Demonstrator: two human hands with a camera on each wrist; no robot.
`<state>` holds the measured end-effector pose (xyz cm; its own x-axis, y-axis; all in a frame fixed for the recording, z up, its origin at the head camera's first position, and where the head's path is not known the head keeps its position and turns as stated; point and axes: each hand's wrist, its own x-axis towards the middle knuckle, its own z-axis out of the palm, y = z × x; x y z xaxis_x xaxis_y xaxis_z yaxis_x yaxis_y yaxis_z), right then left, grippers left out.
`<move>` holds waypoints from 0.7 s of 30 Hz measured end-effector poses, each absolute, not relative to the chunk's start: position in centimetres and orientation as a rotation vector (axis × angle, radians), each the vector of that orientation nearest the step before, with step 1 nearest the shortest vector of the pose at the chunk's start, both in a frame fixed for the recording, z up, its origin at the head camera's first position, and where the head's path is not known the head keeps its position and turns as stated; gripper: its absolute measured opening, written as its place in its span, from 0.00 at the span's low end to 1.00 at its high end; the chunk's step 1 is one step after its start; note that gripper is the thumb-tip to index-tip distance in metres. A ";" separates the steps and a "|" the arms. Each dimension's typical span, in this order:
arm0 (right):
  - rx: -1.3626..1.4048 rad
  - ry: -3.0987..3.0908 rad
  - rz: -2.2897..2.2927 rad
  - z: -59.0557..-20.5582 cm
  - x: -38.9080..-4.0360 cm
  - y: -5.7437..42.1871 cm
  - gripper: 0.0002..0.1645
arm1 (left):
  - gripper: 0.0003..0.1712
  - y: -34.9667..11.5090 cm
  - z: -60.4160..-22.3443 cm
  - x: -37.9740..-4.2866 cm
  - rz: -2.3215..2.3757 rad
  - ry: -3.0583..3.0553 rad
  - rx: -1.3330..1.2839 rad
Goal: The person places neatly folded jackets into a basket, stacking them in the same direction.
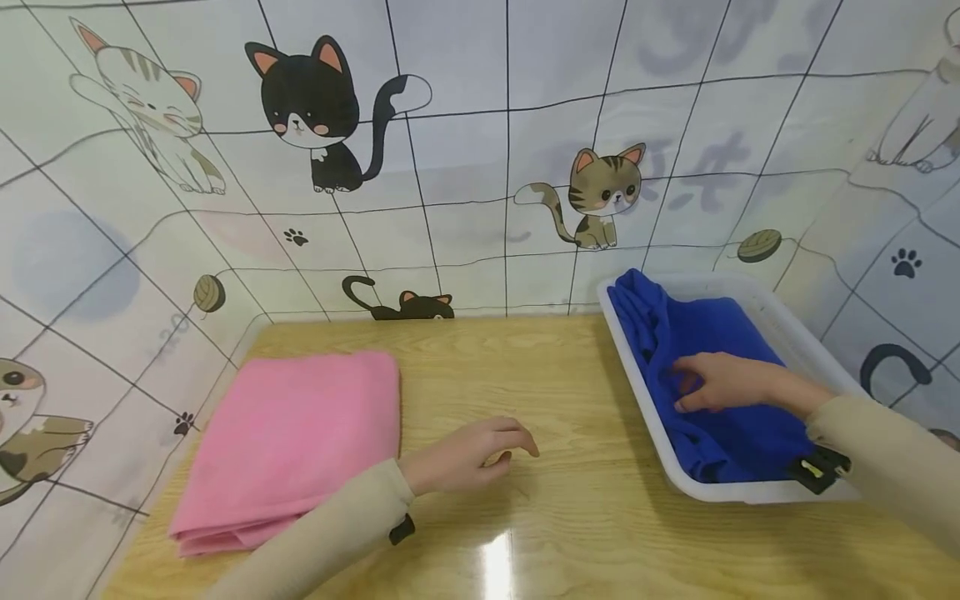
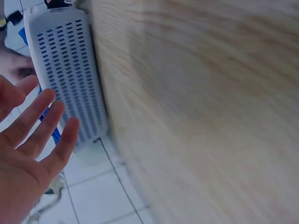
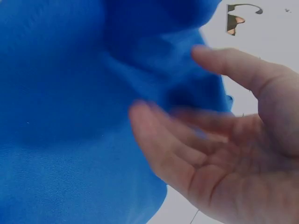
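A blue cloth (image 1: pixel 738 350), bunched along its left side, lies in a white plastic basket (image 1: pixel 806 346) on the right of the table. Over that cloth is my right hand (image 1: pixel 723 382), its fingers loosely bent with a gap between thumb and fingertips. The right wrist view has the blue cloth (image 3: pixel 70 154) close by the blurred fingers; whether they touch it I cannot tell. My left hand (image 1: pixel 476 454) hovers above the table between basket and pink cloth, fingers relaxed and holding nothing. A folded pink cloth (image 1: pixel 307 433) lies left of it, partly behind the left forearm.
The wooden table (image 1: pixel 495 375) meets a wall covering (image 1: pixel 465 167) printed with cats and grid lines at the back and sides. In the left wrist view the basket's slotted side (image 2: pixel 70 70) faces the left hand. Dark wrist devices sit at both sleeves.
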<state>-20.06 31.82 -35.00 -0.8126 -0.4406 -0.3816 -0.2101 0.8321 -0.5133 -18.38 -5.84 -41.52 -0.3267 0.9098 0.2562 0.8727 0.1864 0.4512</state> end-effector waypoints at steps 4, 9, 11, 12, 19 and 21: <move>-0.451 2.393 -0.718 -34.1 -18.2 31.3 0.12 | 0.19 -7.8 -42.2 -18.1 0.870 2.382 1.691; -0.388 2.403 -0.679 -33.9 -16.8 30.2 0.16 | 0.20 -9.1 -42.7 -17.7 0.856 2.408 1.606; -0.386 2.399 -0.627 -33.8 -16.4 29.7 0.25 | 0.20 -9.4 -42.7 -17.6 0.850 2.414 1.586; -0.386 2.395 -0.605 -33.8 -16.2 29.5 0.30 | 0.20 -9.5 -42.8 -17.5 0.848 2.417 1.575; -0.392 2.356 -0.620 -33.6 -15.7 28.9 0.37 | 0.20 -9.8 -42.7 -17.2 0.870 2.418 1.565; -0.390 2.338 -0.634 -33.6 -15.8 28.9 0.37 | 0.20 -9.9 -42.6 -17.2 0.869 2.423 1.561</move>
